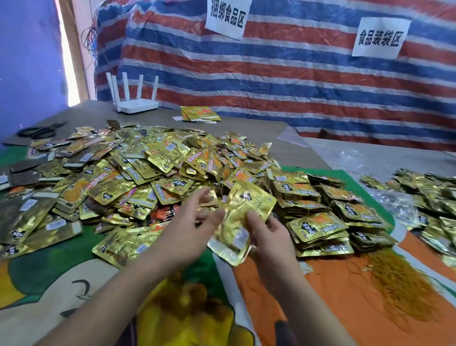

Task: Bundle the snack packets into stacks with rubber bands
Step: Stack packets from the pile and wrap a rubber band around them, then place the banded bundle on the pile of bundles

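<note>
Gold foil snack packets point(241, 222) — a small stack held above the table's near edge, before the loose heap point(130, 171).
Right hand point(271, 238) is gripping the stack's lower edge — left hand point(191, 224), fingers spread, is touching its side.

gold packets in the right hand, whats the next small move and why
Probably the left hand should pick another packet from the loose pile and add it: the right hand holds only a thin stack of packets, unbanded, and the rubber bands lie untouched.
</note>
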A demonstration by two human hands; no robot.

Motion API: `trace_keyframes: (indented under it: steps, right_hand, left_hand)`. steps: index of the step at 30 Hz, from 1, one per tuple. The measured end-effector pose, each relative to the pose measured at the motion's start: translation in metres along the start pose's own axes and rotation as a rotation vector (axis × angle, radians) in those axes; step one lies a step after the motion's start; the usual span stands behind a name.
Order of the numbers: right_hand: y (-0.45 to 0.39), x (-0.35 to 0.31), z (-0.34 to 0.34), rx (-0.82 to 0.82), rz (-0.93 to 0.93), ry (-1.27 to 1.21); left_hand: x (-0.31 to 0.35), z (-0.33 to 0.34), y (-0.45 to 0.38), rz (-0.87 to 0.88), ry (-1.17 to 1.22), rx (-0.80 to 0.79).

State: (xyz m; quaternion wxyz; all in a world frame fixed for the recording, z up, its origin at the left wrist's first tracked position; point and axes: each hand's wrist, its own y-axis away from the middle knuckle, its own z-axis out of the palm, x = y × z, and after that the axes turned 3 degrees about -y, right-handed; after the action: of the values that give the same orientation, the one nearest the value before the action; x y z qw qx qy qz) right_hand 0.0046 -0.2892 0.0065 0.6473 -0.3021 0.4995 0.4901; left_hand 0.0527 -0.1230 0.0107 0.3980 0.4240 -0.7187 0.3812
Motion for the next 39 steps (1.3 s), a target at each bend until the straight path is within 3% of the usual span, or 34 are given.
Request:
trace_keyframes:
  steps: [3,7,9,17,22,26,39]
  right_hand:
    - [-0.04,-0.037,-0.027,0.131,0.018,-0.116]
    - [-0.118,-0.096,-0.075,0.318,-0.048,-0.216]
    - [-0.156,-0.115,-0.098,0.388,-0.009,-0.188]
    - [-0.243,-0.137,-0.149,0.661,0.053,-0.013]
    - [-0.261,-0.122,-0.157,0.61,0.073,0.238]
    - [-0.264,-0.116,-0.167,0.689,0.062,0.371]
    - [-0.254,-0.099,-0.18,0.828,-0.011,0.488]
  left_hand:
    - [-0.016,-0.011,-0.022,-0.01,-0.197,0.089]
    - [-0.067,-0.02,-0.032,-0.076,-0.909,0.174]
    - [-0.09,-0.016,-0.029,-0.127,-1.096,0.155]
    - [-0.11,-0.013,-0.032,-0.109,-1.013,0.216]
    - [-0.112,-0.013,-0.033,-0.128,-1.01,0.224]
    - [-0.112,-0.012,-0.035,-0.145,-1.004,0.223]
    - [-0.111,-0.014,-0.031,-0.101,-0.945,0.255]
